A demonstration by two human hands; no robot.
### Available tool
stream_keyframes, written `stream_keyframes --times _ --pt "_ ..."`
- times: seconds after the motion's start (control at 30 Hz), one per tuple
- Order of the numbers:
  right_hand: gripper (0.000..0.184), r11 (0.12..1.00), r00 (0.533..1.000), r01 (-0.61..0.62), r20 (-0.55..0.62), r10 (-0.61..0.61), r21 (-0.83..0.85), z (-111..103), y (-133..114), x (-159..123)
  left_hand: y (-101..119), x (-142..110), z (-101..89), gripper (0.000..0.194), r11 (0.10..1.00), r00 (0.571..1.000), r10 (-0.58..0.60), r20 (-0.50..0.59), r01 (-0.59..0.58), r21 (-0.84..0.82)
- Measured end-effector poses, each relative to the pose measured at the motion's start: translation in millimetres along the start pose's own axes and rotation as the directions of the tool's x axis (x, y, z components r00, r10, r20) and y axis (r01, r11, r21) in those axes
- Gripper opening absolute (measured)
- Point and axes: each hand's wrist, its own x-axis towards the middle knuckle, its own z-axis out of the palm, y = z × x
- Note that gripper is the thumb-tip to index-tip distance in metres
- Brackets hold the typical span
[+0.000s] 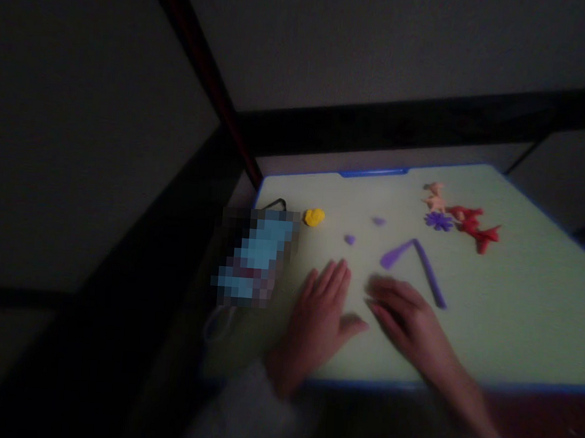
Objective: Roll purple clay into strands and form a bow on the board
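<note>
My left hand [318, 314] lies palm down on the pale tabletop, fingers stretched and thumb out to the side. To its right, my right hand [406, 314] has its thumb and fingers pressed together near the table surface. Whatever it may hold is hidden and blurred. Just beyond the right hand lie a purple teardrop-shaped clay piece [395, 254] and a long purple clay roll [429, 274], their ends meeting in an angle. One small purple clay lump [350, 239] sits ahead of my left fingertips, and a flatter purple clay lump [379, 221] lies farther back.
A yellow clay lump [315, 216] is at the back left, beside a pixelated blue object [260, 250] with a strap. At the back right are a peach clay figure [436, 201], a purple clay flower [438, 221] and red clay shapes [472, 225]. The table [526, 315] has a blue edge.
</note>
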Motion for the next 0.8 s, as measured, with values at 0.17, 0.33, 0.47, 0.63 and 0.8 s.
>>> stream_keyframes --times 0.17,0.33,0.47,0.63,0.8 --pt "0.02 1.0 1.0 0.0 0.005 0.0 0.001 1.4 2.0 -1.4 1.4 0.5 1.0 0.08 1.0 1.0 -0.007 -0.024 0.007 0.01" --pt "0.021 1.0 1.0 -0.002 0.008 0.002 0.006 0.9 2.1 -1.9 0.8 0.4 1.5 0.077 1.0 0.999 -0.002 -0.041 0.003 0.018" --pt "0.021 1.0 1.0 0.006 0.003 -0.006 0.007 0.9 2.6 -1.5 0.5 0.9 1.5 0.077 1.0 1.0 -0.008 -0.023 0.009 0.025" --pt "0.021 1.0 1.0 0.009 0.006 -0.009 0.01 1.5 2.8 -0.9 0.6 0.6 2.3 0.078 1.0 1.0 -0.015 -0.011 0.015 0.01" --pt "0.02 1.0 1.0 0.019 0.001 -0.019 -0.006 1.7 3.3 -0.7 -1.4 0.4 3.4 0.073 1.0 1.0 0.004 -0.027 -0.004 -0.006"
